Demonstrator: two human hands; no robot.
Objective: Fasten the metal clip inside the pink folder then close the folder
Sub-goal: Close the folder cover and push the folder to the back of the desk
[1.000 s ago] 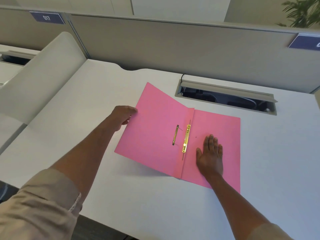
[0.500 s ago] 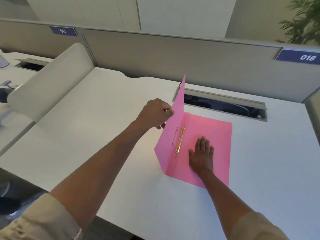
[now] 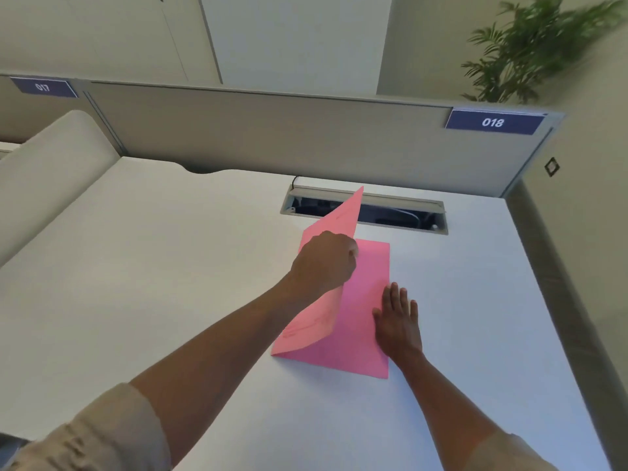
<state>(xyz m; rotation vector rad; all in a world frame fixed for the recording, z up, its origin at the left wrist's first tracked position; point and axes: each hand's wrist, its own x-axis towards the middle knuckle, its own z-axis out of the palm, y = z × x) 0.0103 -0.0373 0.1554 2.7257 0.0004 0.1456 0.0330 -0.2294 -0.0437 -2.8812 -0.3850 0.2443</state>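
Observation:
The pink folder (image 3: pixel 360 334) lies on the white desk (image 3: pixel 170 266), its back cover flat and its front cover (image 3: pixel 339 215) tilted over to the right, past upright. My left hand (image 3: pixel 326 263) is shut on the free edge of the front cover, pinching it about halfway along. My right hand (image 3: pixel 397 321) lies flat, fingers spread, on the right part of the back cover. The metal clip is hidden behind the front cover.
An open cable slot (image 3: pixel 401 215) is set into the desk just behind the folder. A grey partition (image 3: pixel 272 130) with a label reading 018 (image 3: pixel 492 122) runs along the back. A curved side divider (image 3: pixel 51 164) stands at left, and a plant (image 3: pixel 530 45) at top right.
My left hand has swung the front cover from lying open at the left, through upright, to leaning over the back cover. The clip has gone out of sight. My right hand shifted slightly toward the right edge.

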